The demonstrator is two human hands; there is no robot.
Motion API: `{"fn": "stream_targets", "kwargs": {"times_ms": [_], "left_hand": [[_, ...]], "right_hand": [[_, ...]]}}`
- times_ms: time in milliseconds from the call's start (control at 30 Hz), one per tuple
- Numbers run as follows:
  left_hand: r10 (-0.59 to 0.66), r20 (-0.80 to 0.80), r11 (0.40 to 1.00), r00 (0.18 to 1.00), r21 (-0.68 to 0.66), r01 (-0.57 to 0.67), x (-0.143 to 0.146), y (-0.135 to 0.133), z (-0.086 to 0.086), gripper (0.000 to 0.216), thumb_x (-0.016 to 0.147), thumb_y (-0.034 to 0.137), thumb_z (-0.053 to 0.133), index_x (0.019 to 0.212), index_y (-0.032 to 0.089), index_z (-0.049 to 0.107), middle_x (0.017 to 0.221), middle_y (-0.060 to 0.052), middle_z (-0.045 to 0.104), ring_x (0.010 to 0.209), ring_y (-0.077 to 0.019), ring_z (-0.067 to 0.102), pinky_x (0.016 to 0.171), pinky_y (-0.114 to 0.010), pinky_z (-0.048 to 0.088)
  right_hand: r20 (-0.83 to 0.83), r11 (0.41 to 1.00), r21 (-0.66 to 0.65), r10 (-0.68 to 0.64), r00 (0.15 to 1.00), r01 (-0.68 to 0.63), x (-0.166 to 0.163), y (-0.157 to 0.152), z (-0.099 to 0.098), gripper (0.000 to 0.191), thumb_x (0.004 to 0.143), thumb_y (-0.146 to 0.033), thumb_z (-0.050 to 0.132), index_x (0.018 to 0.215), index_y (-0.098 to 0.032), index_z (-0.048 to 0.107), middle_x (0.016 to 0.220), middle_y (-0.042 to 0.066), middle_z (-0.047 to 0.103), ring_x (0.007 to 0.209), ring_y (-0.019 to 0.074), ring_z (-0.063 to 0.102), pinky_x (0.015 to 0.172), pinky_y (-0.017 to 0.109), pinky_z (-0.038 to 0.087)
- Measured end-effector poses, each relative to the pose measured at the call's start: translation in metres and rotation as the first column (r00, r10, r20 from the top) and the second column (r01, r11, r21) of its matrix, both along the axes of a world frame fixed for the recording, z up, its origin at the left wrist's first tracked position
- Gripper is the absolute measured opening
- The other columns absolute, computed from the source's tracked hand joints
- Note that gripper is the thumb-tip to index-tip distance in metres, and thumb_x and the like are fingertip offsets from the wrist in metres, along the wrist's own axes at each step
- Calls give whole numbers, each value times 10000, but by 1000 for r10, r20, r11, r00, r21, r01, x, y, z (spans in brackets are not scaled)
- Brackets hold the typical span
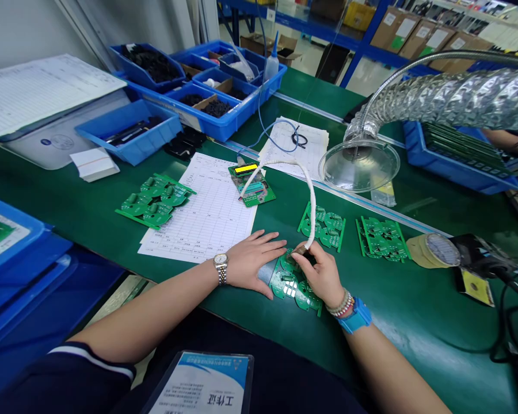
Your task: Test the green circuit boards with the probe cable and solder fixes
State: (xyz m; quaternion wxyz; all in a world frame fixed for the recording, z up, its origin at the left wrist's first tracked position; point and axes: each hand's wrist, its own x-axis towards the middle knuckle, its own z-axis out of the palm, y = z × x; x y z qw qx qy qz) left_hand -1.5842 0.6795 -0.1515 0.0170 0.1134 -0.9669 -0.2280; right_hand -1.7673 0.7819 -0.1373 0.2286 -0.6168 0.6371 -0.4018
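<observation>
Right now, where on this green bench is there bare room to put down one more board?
Bare green mat lies right of the right hand, below the right circuit board panel. Another patch lies left of the left board panel. It is crowded at the left hand, the board panel under the right hand, and the blue bins.

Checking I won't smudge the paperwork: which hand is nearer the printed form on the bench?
Left. The left hand lies at the lower right edge of the printed form; the right hand is farther right, over the green circuit board panel.
</observation>
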Motion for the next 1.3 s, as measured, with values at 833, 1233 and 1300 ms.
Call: {"fn": "stream_targets", "kwargs": {"times_ms": [833,1233,1300], "left_hand": [[5,-29,1000,1000,4,-5,0,0,-1,962,632,768,495,1357,150,360,1434,-116,323,1347,-327,196,1095,-505,96],[-1,-27,1000,1000,3,2,0,1,-1,981,626,776,490,1361,141,351,1433,-117,324,1345,-334,199,1093,-511,113],[1,-26,1000,1000,0,-1,0,1,0,981,624,773,497,1355,133,361,1431,-119,329,1344,-336,200,1091,-515,120]], "right_hand": [[-22,1000,-9,-13,1000,13,0,0,-1,116,837,-312,538,819,-198,531,687,-4,587,617,125,555,601,242,445],[-13,1000,-22,-13,1000,12,0,0,-1,100,832,-292,542,797,-199,534,713,5,606,627,126,562,608,247,453],[-14,1000,-22,-13,1000,13,0,0,-1,105,833,-297,541,797,-199,536,708,3,606,619,125,559,600,246,452]]}}
